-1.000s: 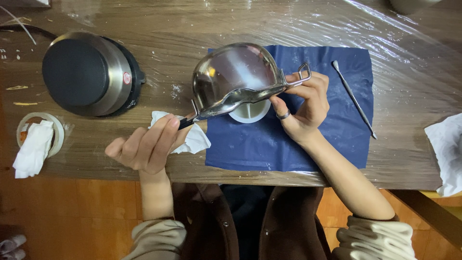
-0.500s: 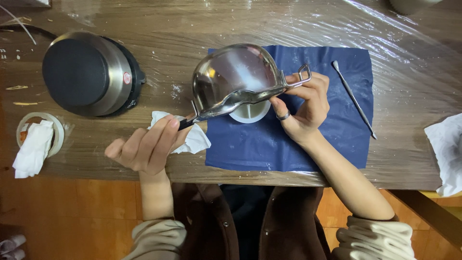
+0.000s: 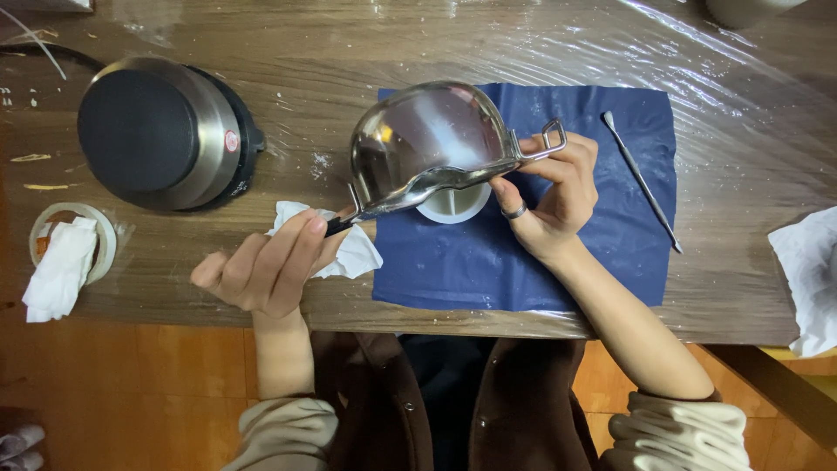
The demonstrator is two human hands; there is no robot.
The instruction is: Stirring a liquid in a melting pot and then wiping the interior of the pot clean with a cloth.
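Steel pot (image 3: 427, 139) unmoved since a second ago: right hand (image 3: 558, 196) pinches its loop, left hand (image 3: 266, 266) grips its handle, tilted over the white cup (image 3: 453, 202).

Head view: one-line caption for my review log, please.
Both hands tilt a steel pouring pot over a small white cup on a blue cloth; left hand on its handle, right hand at the rim hook.

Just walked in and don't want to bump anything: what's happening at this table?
A person tilts a small steel pot over a white cup on a blue cloth. The left hand grips the pot's dark handle with a tissue; the right hand steadies its wire loop. A hot plate sits left.
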